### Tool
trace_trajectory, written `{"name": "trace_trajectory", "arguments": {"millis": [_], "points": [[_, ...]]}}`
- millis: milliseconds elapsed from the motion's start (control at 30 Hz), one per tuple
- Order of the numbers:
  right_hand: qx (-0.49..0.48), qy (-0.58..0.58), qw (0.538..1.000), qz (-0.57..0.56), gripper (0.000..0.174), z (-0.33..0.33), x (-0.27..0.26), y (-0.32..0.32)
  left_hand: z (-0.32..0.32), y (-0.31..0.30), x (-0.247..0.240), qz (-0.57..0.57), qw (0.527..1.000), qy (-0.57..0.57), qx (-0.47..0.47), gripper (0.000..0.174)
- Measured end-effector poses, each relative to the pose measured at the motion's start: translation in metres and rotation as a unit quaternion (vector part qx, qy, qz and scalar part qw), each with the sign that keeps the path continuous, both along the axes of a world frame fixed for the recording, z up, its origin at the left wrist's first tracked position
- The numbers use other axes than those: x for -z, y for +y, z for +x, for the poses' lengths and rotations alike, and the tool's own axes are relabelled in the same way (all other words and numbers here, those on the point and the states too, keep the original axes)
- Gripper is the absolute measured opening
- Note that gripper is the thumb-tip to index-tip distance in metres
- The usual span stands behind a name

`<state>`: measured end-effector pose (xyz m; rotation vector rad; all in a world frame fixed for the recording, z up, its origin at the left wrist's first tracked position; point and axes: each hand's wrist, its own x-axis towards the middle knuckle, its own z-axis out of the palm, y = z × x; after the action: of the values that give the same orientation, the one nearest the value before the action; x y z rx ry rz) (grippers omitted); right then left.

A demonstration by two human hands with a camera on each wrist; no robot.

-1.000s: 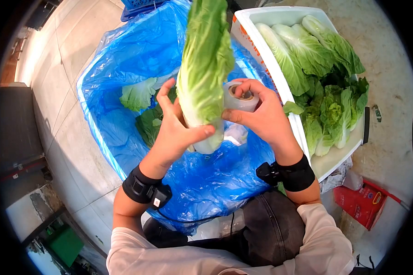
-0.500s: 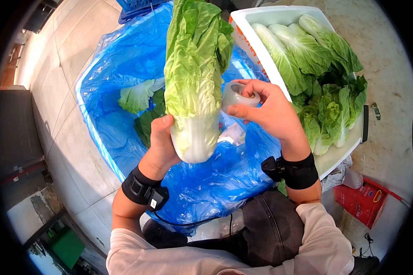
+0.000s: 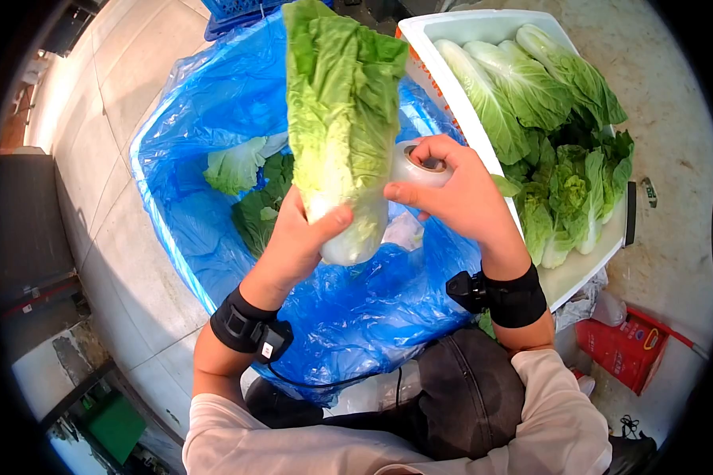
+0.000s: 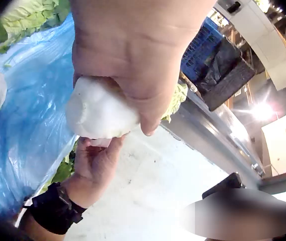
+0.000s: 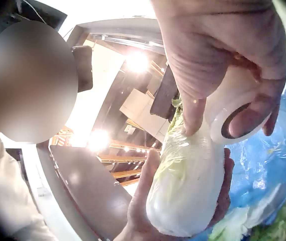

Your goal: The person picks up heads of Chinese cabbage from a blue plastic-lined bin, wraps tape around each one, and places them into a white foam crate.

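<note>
A tall head of napa cabbage (image 3: 345,119) stands upright over the blue-lined bin, leaves up and white base down. My left hand (image 3: 301,233) grips its lower part, thumb across the front. The right hand (image 3: 459,190) holds a roll of clear plastic film (image 3: 408,168), with fingers hooked into its core and the thumb reaching toward the cabbage. In the right wrist view, the roll (image 5: 233,108) is right beside the cabbage (image 5: 185,196), and shiny film lies over its middle. The left wrist view shows the white base (image 4: 100,108) under the left palm.
A blue plastic liner (image 3: 356,317) covers the bin, with loose leaves (image 3: 242,166) inside. To the right, a white foam box (image 3: 444,24) holds several cabbages (image 3: 531,87). A red dustpan (image 3: 626,352) lies on the floor, and a blue crate (image 3: 234,8) stands at the back.
The cabbage has turned in the left hand, whose thumb went from the front to its side and back to the front. The roll stays in the right hand, close beside the cabbage.
</note>
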<state>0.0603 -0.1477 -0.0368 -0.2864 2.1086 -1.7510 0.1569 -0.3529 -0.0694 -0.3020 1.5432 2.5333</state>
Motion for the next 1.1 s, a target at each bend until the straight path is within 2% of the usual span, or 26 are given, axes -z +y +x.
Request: {"name": "trace_trajectory", "arguments": {"millis": [33,100,133,233,267,300,333,400,433,500,533,567,633,700,767,800,833,900,933,967,1000,1033,1100], "points": [[0.002,0.000,1.000,-0.002,0.040,-0.001,-0.005,0.001,-0.001,-0.001,-0.003,-0.002,1.000,0.000,0.002,0.079],[-0.040,-0.098,0.994,-0.040,0.039,-0.007,-0.019,0.005,-0.003,-0.001,-0.012,0.076,0.997,0.014,-0.004,0.082],[-0.040,-0.097,0.994,-0.041,0.039,-0.008,-0.018,0.007,-0.001,-0.001,-0.014,0.112,0.994,-0.001,-0.013,0.087],[-0.047,-0.067,0.997,-0.016,0.037,-0.012,-0.018,0.012,0.000,-0.007,-0.006,0.149,0.989,-0.004,0.008,0.094],[-0.054,-0.059,0.996,0.032,0.037,-0.012,-0.019,0.013,0.001,-0.009,-0.002,0.149,0.989,-0.004,0.008,0.094],[-0.062,-0.052,0.994,0.080,0.038,-0.013,-0.020,0.013,0.001,-0.012,0.001,0.178,0.983,-0.011,0.043,0.098],[-0.065,-0.053,0.993,0.079,0.038,-0.013,-0.016,0.013,0.002,-0.015,0.003,0.206,0.975,-0.020,0.076,0.102],[-0.126,0.002,0.989,0.072,0.037,-0.013,-0.006,0.014,0.005,-0.015,0.000,0.200,0.977,-0.017,0.077,0.106],[-0.124,0.000,0.990,0.071,0.037,-0.012,-0.006,0.014,0.007,-0.016,-0.002,0.193,0.978,-0.014,0.080,0.110],[-0.200,0.068,0.972,0.102,0.040,-0.011,-0.009,0.012,0.006,-0.015,-0.008,0.200,0.977,-0.026,0.076,0.114],[-0.198,-0.046,0.976,-0.084,0.055,-0.002,-0.016,0.006,0.007,-0.015,-0.010,0.191,0.978,-0.024,0.078,0.116],[-0.198,-0.046,0.976,-0.084,0.055,0.000,-0.017,0.007,0.007,-0.015,-0.011,0.183,0.979,-0.023,0.084,0.117],[-0.198,-0.060,0.973,-0.099,0.067,0.001,-0.018,0.007,0.003,-0.012,-0.014,0.163,0.984,0.001,0.078,0.116],[-0.201,-0.063,0.975,-0.064,0.065,-0.002,-0.013,0.011,-0.002,-0.009,-0.014,0.143,0.987,0.025,0.071,0.115],[-0.121,-0.054,0.985,-0.108,0.062,-0.004,-0.010,0.010,-0.009,-0.008,-0.009,0.082,0.995,0.056,0.026,0.104],[-0.097,-0.064,0.987,-0.114,0.063,-0.005,-0.011,0.010,-0.012,-0.012,-0.002,0.076,0.993,0.076,0.043,0.093],[-0.098,-0.064,0.987,-0.114,0.063,-0.005,-0.011,0.010,-0.012,-0.012,0.004,0.076,0.993,0.077,0.043,0.093],[-0.083,-0.024,0.996,-0.021,0.062,-0.006,-0.006,0.011,-0.012,-0.011,0.010,0.075,0.997,0.022,0.008,0.090],[-0.083,-0.024,0.996,-0.021,0.062,-0.005,-0.001,0.009,-0.011,-0.010,0.000,0.091,0.995,0.028,0.033,0.095],[-0.086,0.038,0.995,0.011,0.060,-0.002,0.006,0.006,-0.011,-0.010,0.003,0.092,0.995,0.027,0.034,0.095],[-0.089,0.099,0.990,0.043,0.057,0.000,0.009,0.002,-0.011,-0.011,0.006,-0.001,0.994,0.095,0.048,0.099],[-0.087,0.098,0.990,0.042,0.057,0.003,0.007,-0.002,-0.012,-0.011,0.007,-0.094,0.980,0.162,0.062,0.102],[-0.040,0.120,0.990,0.053,0.055,0.008,0.001,-0.009,-0.013,-0.006,0.002,-0.108,0.983,0.142,0.041,0.105]]}}
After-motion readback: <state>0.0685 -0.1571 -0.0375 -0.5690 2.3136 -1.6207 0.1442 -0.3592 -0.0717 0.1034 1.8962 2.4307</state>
